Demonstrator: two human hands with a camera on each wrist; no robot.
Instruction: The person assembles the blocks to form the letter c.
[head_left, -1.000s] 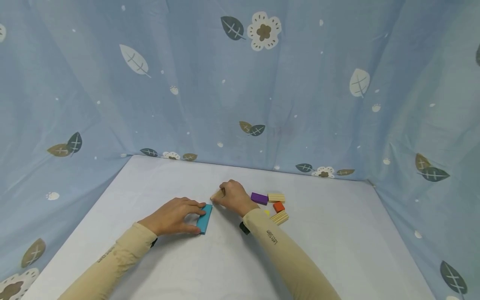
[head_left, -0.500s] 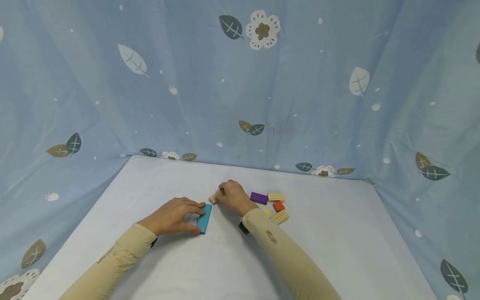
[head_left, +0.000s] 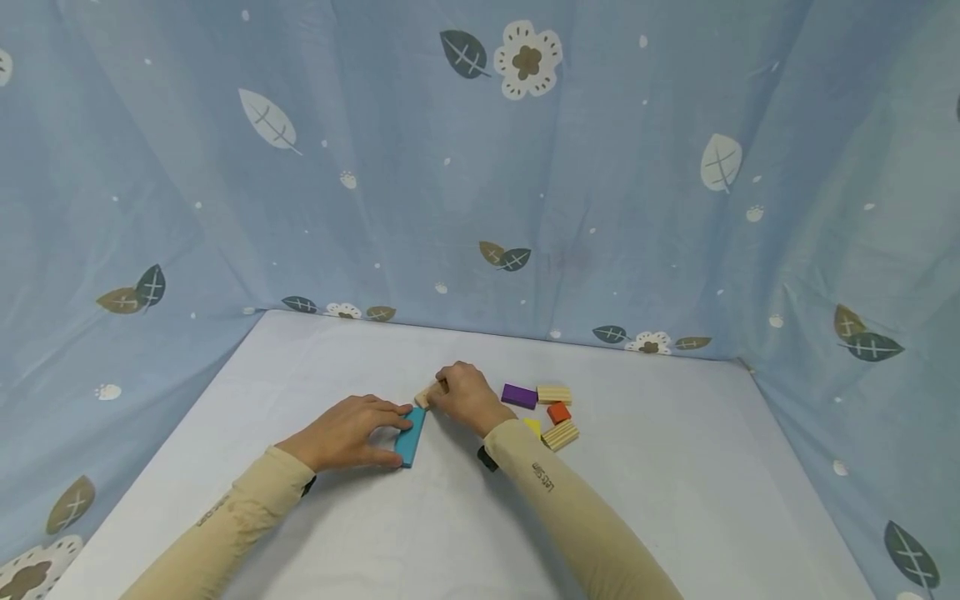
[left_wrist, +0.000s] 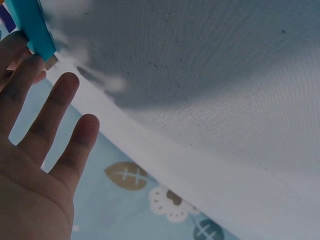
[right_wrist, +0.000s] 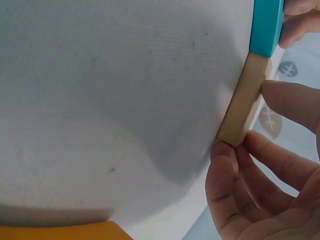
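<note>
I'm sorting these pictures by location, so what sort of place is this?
Probably a makeshift tabletop recording booth: a turquoise block and a purple block are on a white tabletop, with blue leaf-and-flower fabric behind it and along both sides. What lies beyond is hidden.

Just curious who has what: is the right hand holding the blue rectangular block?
No, the right hand holds a tan rectangular wooden block, while the left hand grips the blue rectangular block.
</note>
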